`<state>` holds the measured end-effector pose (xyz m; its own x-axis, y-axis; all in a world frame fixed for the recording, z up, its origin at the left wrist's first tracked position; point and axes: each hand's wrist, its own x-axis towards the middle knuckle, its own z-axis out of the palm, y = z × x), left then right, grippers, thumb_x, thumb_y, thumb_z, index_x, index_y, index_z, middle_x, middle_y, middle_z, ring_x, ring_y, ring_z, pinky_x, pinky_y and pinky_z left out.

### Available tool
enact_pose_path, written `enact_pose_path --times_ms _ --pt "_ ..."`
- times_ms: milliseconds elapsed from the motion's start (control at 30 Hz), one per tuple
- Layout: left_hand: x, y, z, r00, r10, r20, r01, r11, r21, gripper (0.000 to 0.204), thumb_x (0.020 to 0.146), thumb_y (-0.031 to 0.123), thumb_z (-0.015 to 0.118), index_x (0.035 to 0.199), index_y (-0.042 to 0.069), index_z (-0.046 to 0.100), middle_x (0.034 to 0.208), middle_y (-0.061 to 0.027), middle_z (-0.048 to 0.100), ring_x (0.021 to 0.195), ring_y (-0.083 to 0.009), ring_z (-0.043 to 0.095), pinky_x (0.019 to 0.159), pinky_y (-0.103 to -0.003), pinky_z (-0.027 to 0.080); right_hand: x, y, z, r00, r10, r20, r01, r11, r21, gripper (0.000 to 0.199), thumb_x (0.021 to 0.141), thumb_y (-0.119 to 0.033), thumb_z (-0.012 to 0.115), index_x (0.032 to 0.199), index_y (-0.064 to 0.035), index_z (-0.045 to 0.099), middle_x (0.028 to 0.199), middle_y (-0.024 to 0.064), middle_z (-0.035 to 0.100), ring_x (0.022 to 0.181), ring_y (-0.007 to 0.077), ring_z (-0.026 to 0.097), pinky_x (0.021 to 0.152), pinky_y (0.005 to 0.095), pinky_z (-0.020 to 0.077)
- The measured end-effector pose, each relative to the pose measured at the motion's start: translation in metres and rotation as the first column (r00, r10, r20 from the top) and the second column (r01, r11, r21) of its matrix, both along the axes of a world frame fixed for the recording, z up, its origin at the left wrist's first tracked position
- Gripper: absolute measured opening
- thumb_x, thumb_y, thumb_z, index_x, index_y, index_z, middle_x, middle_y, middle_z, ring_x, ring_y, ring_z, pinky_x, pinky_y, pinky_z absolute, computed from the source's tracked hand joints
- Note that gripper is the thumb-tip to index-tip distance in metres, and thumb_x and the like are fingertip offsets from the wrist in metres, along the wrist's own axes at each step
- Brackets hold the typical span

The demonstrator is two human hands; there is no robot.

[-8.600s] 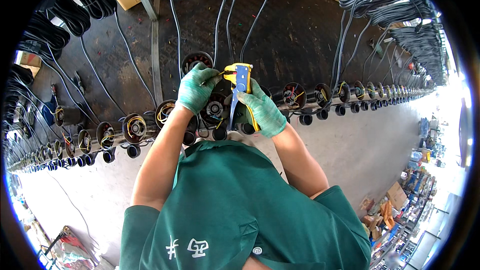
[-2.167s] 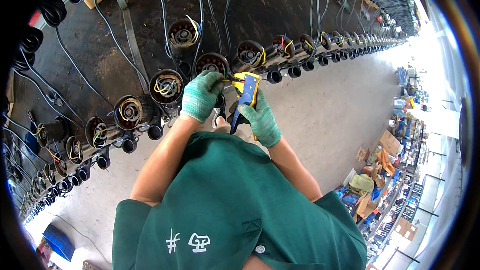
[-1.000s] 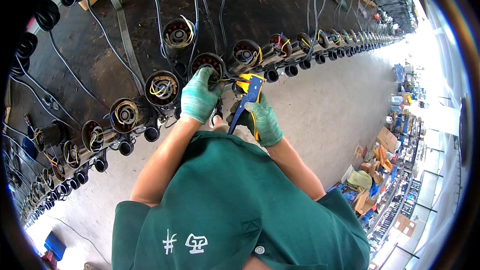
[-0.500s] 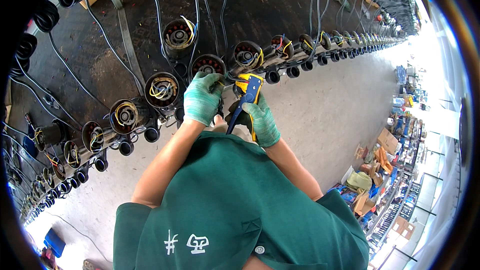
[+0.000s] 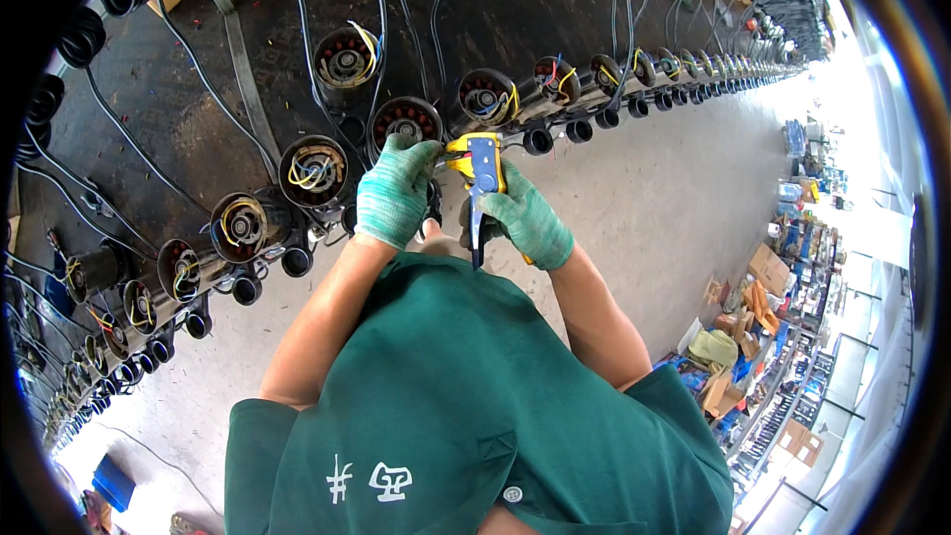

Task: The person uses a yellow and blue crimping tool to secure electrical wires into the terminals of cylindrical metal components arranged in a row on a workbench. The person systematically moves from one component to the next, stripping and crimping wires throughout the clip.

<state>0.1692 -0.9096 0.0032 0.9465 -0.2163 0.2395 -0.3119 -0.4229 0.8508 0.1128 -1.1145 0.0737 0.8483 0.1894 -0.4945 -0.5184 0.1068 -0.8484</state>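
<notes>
My right hand (image 5: 530,216), in a green knit glove, is closed round the handles of a wire stripper (image 5: 485,166) with a blue body and yellow jaws. Those jaws point left, right beside the fingertips of my left hand (image 5: 394,196). My left hand, gloved alike, is closed in a pinch on a wire that is mostly hidden by the fingers and the jaws. Just beyond the left fingertips sits an open round motor housing (image 5: 406,121) with reddish-brown windings inside. Another open housing (image 5: 487,99) with yellow and blue wires lies to its right.
A long row of similar housings runs from the lower left to the upper right along the dark bench (image 5: 277,40). Black cables (image 5: 384,20) rise from them. A blue box (image 5: 113,481) stands on the floor at lower left; cardboard boxes (image 5: 770,269) and shelving stand at right.
The wire stripper has turned more upright, and its jaws have come closer to my left fingertips. My right hand has shifted slightly right; my left hand has moved a little left.
</notes>
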Motion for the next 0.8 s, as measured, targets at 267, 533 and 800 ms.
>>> enact_pose_path --times_ms 267,533,800 --pt "0.001 0.002 -0.011 1.000 0.006 0.007 -0.006 1.000 0.017 0.026 0.096 0.006 0.068 0.120 0.014 0.075 0.118 -0.0160 0.069 0.097 -0.0393 0.072 0.078 -0.045 0.060 0.005 0.005 0.010 0.995 -0.036 -0.090 0.040 0.998 0.041 0.059 0.103 -0.025 0.067 0.155 -0.0077 0.043 0.097 0.0115 0.071 0.080 0.0205 0.073 0.070 0.0366 0.0648" --pt "0.001 0.003 -0.006 1.000 -0.006 -0.009 0.006 1.000 0.010 0.026 0.095 0.004 0.069 0.119 0.013 0.075 0.115 -0.0163 0.069 0.098 -0.0402 0.071 0.079 -0.045 0.059 0.005 -0.002 -0.005 0.991 -0.072 -0.111 0.078 0.996 0.048 0.054 0.104 -0.029 0.063 0.149 -0.0050 0.046 0.089 0.0104 0.068 0.068 0.0189 0.067 0.064 0.0353 0.0601" --pt "0.003 0.003 -0.004 1.000 0.022 0.006 -0.021 0.998 -0.056 0.024 0.098 0.004 0.070 0.121 0.010 0.073 0.114 -0.0172 0.071 0.100 -0.0393 0.072 0.084 -0.043 0.059 -0.011 0.002 0.005 0.984 -0.148 -0.104 0.174 0.930 0.323 0.066 0.099 -0.035 0.067 0.153 -0.0065 0.041 0.107 0.0190 0.071 0.090 0.0336 0.075 0.082 0.0483 0.0635"
